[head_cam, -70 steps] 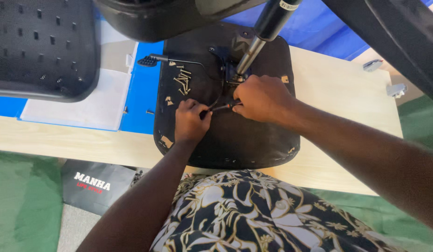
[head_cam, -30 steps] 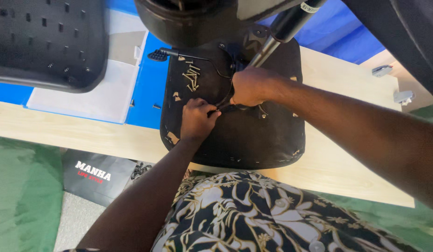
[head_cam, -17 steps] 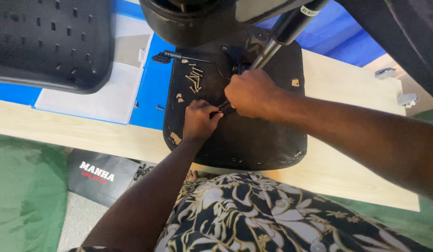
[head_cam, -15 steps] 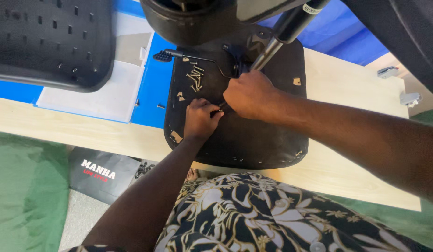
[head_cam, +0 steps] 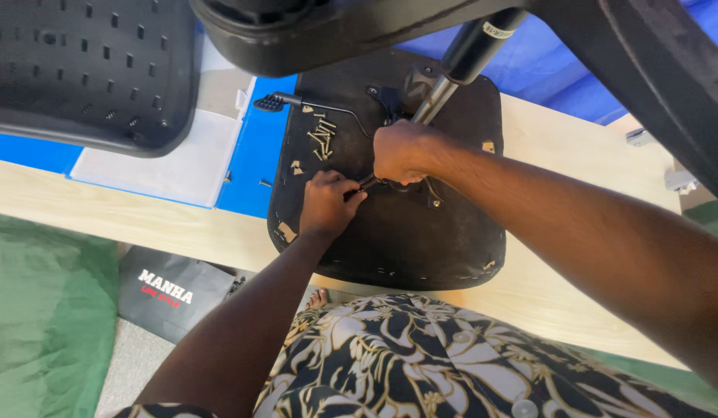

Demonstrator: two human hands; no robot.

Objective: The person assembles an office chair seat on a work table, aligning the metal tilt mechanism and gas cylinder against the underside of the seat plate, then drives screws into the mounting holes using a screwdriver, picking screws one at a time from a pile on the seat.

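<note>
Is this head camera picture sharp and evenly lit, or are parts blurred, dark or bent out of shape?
Head view: soft even light, no glare; the left hand and right hand on the black seat underside are fairly sharp, with faint shadows beneath them; the dark chair part near the lens at top right looms large and soft; the screws are small but distinct; what the fingers grip stays dark and unclear.

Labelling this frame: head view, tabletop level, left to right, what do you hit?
Perforated black chair back → white sheet → loose screws → left hand → right hand → bare wooden tabletop.
</note>
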